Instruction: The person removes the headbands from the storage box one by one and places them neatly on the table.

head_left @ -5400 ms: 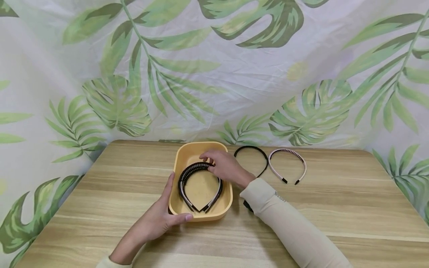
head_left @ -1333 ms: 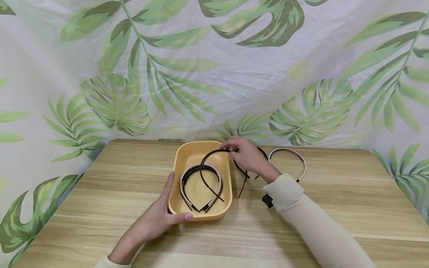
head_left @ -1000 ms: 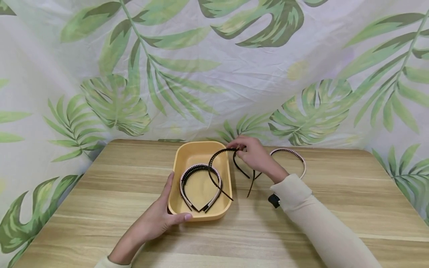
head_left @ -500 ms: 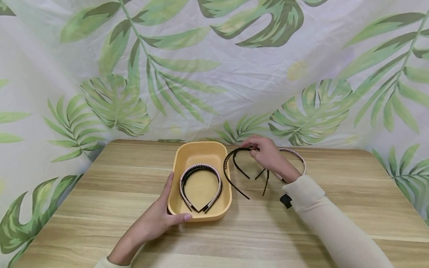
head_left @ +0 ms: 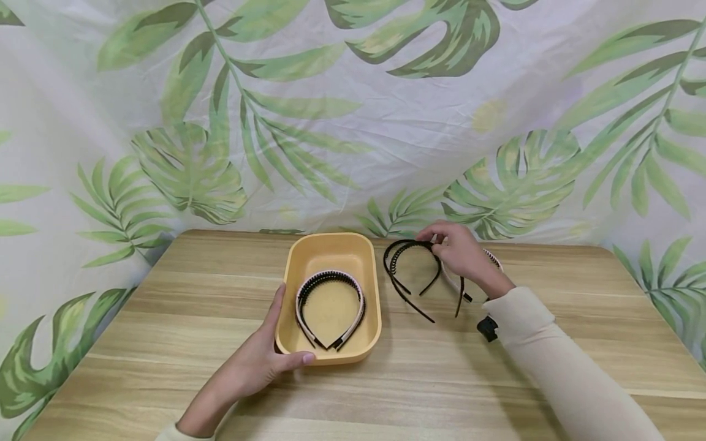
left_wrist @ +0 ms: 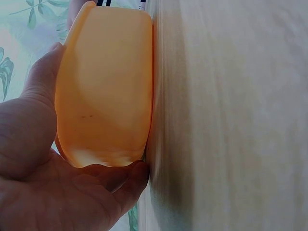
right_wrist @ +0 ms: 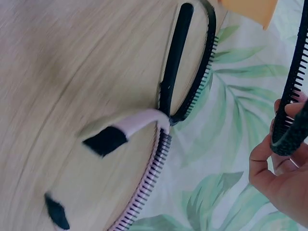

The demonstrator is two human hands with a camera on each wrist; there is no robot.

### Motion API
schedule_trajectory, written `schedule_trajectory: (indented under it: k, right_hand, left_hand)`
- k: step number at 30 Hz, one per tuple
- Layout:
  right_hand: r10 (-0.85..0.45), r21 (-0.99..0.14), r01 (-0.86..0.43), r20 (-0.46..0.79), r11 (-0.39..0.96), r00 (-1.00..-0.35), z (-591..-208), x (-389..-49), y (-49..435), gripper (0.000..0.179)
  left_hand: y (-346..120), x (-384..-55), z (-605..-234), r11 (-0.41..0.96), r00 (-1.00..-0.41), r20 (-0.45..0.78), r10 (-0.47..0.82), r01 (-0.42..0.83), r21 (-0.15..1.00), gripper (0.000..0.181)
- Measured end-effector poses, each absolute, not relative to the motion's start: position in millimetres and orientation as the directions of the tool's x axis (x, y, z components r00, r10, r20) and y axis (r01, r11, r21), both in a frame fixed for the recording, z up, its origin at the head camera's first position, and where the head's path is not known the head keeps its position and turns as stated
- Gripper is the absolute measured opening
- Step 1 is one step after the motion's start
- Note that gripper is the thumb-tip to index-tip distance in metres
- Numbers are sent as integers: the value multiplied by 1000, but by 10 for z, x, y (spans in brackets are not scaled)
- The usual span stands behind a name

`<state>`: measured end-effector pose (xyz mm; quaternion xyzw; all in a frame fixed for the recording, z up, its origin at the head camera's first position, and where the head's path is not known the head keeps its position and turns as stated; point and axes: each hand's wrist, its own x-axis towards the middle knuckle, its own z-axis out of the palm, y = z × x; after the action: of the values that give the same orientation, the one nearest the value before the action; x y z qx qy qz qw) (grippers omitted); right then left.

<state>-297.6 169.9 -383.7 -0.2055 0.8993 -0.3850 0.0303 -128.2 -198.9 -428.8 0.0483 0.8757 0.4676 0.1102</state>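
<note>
My left hand (head_left: 256, 361) grips the near left corner of a yellow plastic box (head_left: 377, 318), thumb over its front rim; in the left wrist view the fingers curl against the wall of the box (left_wrist: 106, 86). Inside lie several nested headbands (head_left: 331, 275), black and pale pink, tips toward me. My right hand (head_left: 460, 251) pinches a thin black headband (head_left: 421, 310) by its top, right of the box. The right wrist view shows inner teeth along this headband (right_wrist: 292, 72). Beneath it is another black headband (head_left: 436, 278) on the table, overlapped by the held one.
A pale pink headband (head_left: 493, 258) with black tips lies on the wooden table (head_left: 551, 324), partly hidden behind my right hand. Past the table's back edge hangs a leaf-print cloth (head_left: 386, 153). A black wrist device (head_left: 488, 329) shows under my right cuff.
My right hand has come out of the box and carried a black headband rightward over the rim, to above the black one on the table. The left hand has stayed on the box.
</note>
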Motion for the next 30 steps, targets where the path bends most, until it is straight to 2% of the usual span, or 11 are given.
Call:
schedule_trajectory:
  k: [6, 18, 30]
  right_hand:
    - [-381, -714, -322, 84, 622, -921, -3857, -2993, 1839, 41]
    - [-358, -661, -362, 149, 657, -922, -3899, -3006, 2124, 39]
    - [-330, -639, -323, 113, 698, -937, -3921, -2979, 2437, 36]
  left_hand:
    - [-1989, -1279, -4292, 564, -971, -147, 186, -17, 826, 133]
    - [-1991, -1276, -4291, 561, -971, -149, 185, -20, 828, 134]
    - [-1988, -1279, -4291, 557, -972, -140, 189, -11, 830, 134]
